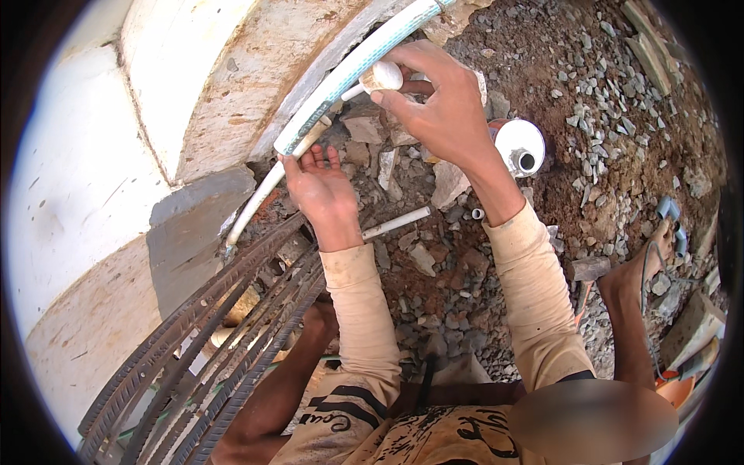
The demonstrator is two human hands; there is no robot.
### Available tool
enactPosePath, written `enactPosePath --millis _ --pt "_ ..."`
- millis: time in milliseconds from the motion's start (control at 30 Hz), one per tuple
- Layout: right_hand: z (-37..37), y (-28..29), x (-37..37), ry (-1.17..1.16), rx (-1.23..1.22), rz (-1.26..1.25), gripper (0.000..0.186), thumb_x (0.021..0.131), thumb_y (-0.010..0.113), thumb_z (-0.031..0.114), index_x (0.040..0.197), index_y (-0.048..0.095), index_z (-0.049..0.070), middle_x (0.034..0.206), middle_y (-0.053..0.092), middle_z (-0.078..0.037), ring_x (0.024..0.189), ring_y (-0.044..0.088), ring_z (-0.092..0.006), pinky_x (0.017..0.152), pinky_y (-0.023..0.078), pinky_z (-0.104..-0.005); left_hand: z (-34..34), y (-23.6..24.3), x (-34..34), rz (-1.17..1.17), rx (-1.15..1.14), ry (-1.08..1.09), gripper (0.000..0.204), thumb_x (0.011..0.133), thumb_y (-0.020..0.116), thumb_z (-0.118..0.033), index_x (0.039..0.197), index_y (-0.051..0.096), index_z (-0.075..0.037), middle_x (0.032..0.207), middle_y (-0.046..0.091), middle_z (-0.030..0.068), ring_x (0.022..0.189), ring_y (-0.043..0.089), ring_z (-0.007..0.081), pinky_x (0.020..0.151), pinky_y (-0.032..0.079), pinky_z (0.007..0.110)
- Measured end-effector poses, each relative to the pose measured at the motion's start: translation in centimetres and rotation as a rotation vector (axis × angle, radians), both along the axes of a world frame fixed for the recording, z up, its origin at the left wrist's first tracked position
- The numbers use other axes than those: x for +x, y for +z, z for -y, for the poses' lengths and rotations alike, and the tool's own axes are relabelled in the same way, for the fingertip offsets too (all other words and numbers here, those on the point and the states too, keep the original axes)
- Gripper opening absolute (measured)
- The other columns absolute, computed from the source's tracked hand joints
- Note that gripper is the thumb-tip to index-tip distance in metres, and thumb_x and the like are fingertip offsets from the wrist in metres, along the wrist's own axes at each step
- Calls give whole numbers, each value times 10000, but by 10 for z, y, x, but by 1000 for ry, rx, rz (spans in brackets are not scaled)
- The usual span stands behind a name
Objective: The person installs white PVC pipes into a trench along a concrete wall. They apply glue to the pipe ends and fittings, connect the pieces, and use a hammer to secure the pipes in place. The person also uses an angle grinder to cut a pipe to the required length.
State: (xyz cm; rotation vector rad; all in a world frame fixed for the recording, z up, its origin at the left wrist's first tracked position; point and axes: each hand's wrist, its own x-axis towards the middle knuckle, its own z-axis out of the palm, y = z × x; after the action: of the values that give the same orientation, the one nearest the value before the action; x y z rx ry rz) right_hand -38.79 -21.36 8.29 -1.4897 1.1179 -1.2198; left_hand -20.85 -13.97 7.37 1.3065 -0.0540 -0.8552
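Observation:
Between the fingers and thumb of my right hand (442, 97) is a white round cap (382, 77), with a short pale stem pointing left toward the pipes. A thick white pipe (360, 58) with blue-green markings slants along the wall base. Palm up, my left hand (322, 190) has its fingers apart and loosely bent, its thumb touching the thick pipe's lower end. A thinner white pipe (260, 198) runs close beside it toward the ground. Just right of my right wrist stands a white can (519, 147) with an open dark mouth.
Ribbed steel bars (221, 349) sweep across the lower left. A pale wall (85, 178) curves along the left. Broken stones (449, 182) and gravel (612, 132) cover the soil. A cut white pipe piece (397, 222) lies past my left wrist; grey pipe fittings (674, 225) lie far right.

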Motion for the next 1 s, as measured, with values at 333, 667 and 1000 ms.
enactPosePath --millis 333,667,1000 --pt "-6 -31 41 42 111 210 415 813 845 195 1195 783 47 1054 735 -133 933 720 -268 790 563 -406 2 -3 -1 -21 -3 -5 355 1154 453 -378 1367 527 -104 1187 559 29 1019 491 147 990 414 393" --pt "9 -39 30 73 128 89 448 845 852 247 1236 775 41 1091 768 -156 901 701 -248 827 563 -387 4 -6 1 -35 33 15 380 1159 451 -441 1345 551 -126 1183 569 18 1033 505 140 978 417 382" --pt "4 -28 23 136 48 -34 429 867 838 224 1247 758 39 1142 754 -157 945 708 -271 866 560 -404 -1 -5 3 -13 17 6 397 1157 447 -453 1337 549 -115 1193 566 21 1039 503 144 1000 410 401"
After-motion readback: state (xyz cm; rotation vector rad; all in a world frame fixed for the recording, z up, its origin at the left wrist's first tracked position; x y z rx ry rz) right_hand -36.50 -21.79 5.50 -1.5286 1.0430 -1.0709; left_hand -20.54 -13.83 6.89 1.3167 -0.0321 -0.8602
